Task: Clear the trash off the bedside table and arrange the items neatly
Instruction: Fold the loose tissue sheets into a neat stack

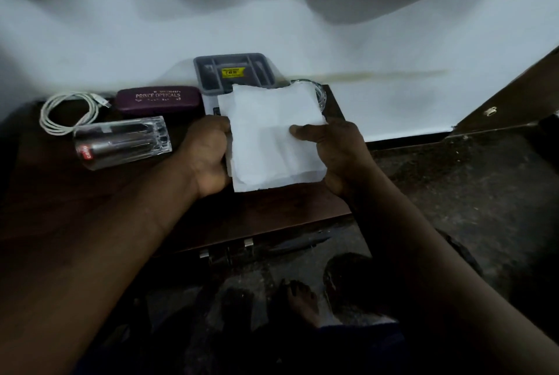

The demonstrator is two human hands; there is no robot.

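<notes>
Paper (272, 138): one sheet, probably tissue, held flat over table (272, 208). Left grip (208, 153) clasps its left edge, right grip (329, 150) pinches its right edge; both equally near. Glass (121, 141) lies left.

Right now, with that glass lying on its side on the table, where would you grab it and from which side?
Probably round the middle of the glass, coming down from above, thumb on the near side. It lies on its side, length running left to right, and the cable and glasses case crowd the far side.
</notes>
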